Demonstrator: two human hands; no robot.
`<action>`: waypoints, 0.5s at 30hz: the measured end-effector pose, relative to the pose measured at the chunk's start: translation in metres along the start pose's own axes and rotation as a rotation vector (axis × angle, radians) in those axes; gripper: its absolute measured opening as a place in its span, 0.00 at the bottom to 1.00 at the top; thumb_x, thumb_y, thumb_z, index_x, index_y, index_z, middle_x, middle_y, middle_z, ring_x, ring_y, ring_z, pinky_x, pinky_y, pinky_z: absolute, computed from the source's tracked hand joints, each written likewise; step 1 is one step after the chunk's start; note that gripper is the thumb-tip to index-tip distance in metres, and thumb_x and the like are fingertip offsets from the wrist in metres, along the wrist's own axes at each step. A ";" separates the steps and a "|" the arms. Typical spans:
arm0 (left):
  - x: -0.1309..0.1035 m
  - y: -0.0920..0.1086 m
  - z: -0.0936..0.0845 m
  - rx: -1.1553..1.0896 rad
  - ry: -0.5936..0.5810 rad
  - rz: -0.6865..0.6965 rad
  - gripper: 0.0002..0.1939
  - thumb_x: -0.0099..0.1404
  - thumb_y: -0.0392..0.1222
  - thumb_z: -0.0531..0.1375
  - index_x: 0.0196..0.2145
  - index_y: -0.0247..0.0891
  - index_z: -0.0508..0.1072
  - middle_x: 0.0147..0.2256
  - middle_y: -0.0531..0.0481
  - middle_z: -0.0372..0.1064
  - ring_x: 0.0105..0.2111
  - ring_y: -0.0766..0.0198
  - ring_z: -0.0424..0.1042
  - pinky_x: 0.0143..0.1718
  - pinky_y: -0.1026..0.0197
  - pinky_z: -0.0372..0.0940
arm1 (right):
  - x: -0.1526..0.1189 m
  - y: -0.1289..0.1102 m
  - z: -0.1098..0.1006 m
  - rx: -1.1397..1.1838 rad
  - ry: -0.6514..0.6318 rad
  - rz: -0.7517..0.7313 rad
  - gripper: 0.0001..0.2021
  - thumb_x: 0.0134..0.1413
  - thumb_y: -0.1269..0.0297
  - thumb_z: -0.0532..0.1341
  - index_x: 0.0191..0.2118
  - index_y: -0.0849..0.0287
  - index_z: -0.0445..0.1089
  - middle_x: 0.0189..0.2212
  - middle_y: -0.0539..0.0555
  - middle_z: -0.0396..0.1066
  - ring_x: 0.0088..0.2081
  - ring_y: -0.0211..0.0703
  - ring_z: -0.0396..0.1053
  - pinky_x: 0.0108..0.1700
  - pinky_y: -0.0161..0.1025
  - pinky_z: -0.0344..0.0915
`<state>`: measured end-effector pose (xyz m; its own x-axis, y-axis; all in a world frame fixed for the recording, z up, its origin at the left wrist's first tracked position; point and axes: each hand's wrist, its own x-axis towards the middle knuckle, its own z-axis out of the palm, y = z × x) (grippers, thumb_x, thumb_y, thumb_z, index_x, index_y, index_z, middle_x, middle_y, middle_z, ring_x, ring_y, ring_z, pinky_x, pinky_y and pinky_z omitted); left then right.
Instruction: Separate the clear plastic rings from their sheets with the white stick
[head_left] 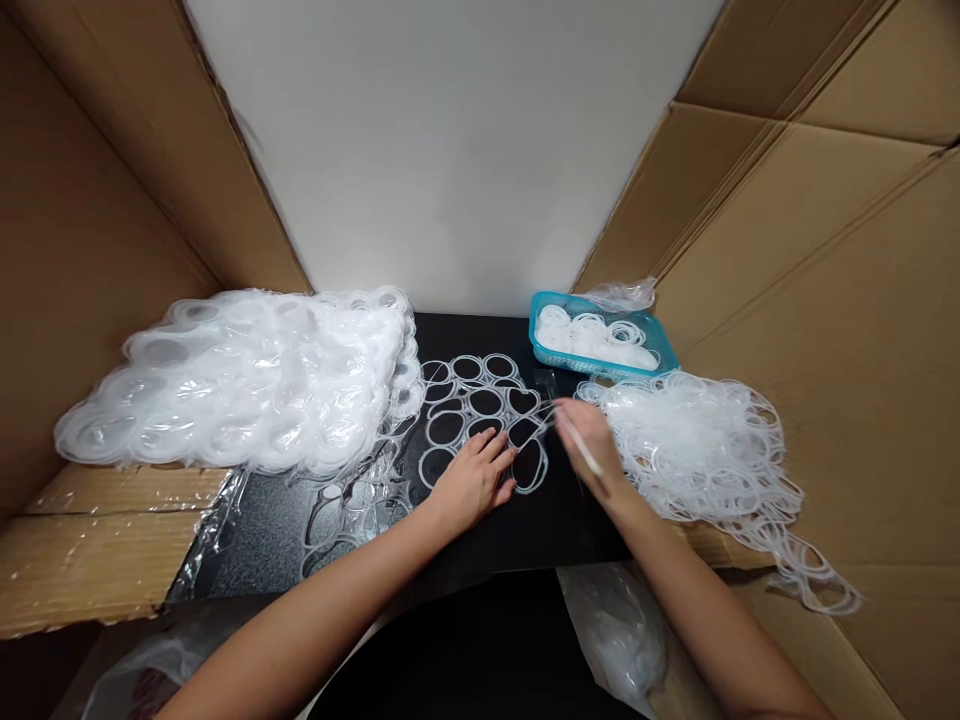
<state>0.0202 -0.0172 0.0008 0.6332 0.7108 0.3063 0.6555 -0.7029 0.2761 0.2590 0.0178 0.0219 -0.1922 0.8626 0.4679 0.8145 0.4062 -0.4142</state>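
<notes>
A sheet of joined translucent plastic rings [486,402] lies flat on the black work surface in front of me. My left hand [474,475] rests on its near part, fingers spread, pressing it down. At the sheet's right edge, my right hand [589,445] has its fingers closed on thin plastic strands. The rings there are pulled out of round toward it. A slender white stick-like piece [583,443] shows across the right hand; whether it is a tool or plastic, I cannot tell.
A thick wrapped stack of ring sheets [262,380] stands left. A blue basket [536,330] at the back right holds loose white rings [589,335]. A tangled heap of plastic outlines [697,440] lies right. Cardboard walls [825,300] flank the surface; clear plastic bags [619,630] hang below.
</notes>
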 end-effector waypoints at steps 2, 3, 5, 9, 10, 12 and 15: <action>-0.003 0.001 -0.002 -0.015 -0.014 -0.008 0.21 0.69 0.45 0.58 0.57 0.38 0.66 0.61 0.40 0.63 0.64 0.48 0.59 0.63 0.44 0.56 | 0.014 0.017 -0.019 -0.102 0.236 0.188 0.13 0.66 0.61 0.49 0.40 0.58 0.70 0.40 0.62 0.74 0.43 0.54 0.69 0.48 0.49 0.63; -0.005 0.002 -0.005 -0.018 -0.021 -0.008 0.21 0.69 0.45 0.58 0.57 0.39 0.66 0.61 0.40 0.63 0.64 0.47 0.59 0.63 0.42 0.55 | 0.021 0.023 -0.028 -0.133 0.302 0.263 0.13 0.64 0.60 0.50 0.38 0.58 0.70 0.37 0.61 0.74 0.41 0.54 0.69 0.46 0.48 0.63; -0.006 0.006 -0.012 -0.025 -0.031 0.001 0.20 0.68 0.46 0.59 0.56 0.39 0.67 0.59 0.41 0.65 0.63 0.47 0.60 0.62 0.42 0.56 | 0.032 0.026 -0.039 -0.099 0.300 0.360 0.12 0.62 0.58 0.53 0.32 0.56 0.69 0.31 0.57 0.72 0.35 0.50 0.67 0.41 0.45 0.62; 0.005 0.011 -0.027 0.003 -0.003 -0.045 0.19 0.68 0.48 0.60 0.53 0.39 0.69 0.53 0.41 0.69 0.54 0.48 0.67 0.54 0.46 0.64 | 0.035 0.004 -0.026 0.218 -0.035 0.366 0.13 0.59 0.53 0.56 0.29 0.55 0.68 0.27 0.52 0.71 0.31 0.46 0.66 0.36 0.40 0.60; 0.010 0.010 -0.028 0.024 0.011 -0.066 0.20 0.68 0.48 0.60 0.54 0.38 0.68 0.53 0.40 0.68 0.54 0.47 0.67 0.53 0.47 0.64 | 0.033 -0.004 -0.019 0.285 -0.113 0.348 0.13 0.59 0.52 0.57 0.29 0.54 0.69 0.28 0.51 0.72 0.32 0.46 0.67 0.36 0.40 0.61; 0.020 0.004 -0.024 0.060 0.022 -0.079 0.23 0.67 0.48 0.61 0.56 0.35 0.67 0.57 0.37 0.66 0.58 0.45 0.64 0.56 0.45 0.62 | 0.029 -0.016 -0.004 0.377 -0.217 0.310 0.13 0.59 0.53 0.57 0.31 0.54 0.69 0.30 0.51 0.73 0.35 0.46 0.69 0.37 0.40 0.62; 0.026 -0.008 -0.013 0.083 -0.013 -0.037 0.25 0.66 0.47 0.63 0.57 0.34 0.66 0.59 0.37 0.64 0.63 0.44 0.59 0.64 0.43 0.54 | 0.023 -0.022 0.011 0.444 -0.287 0.263 0.11 0.59 0.54 0.57 0.32 0.55 0.70 0.33 0.52 0.75 0.37 0.47 0.70 0.41 0.41 0.63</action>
<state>0.0259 0.0068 0.0178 0.6130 0.7369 0.2850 0.7101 -0.6720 0.2101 0.2307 0.0321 0.0333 -0.2056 0.9735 0.1004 0.5601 0.2011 -0.8037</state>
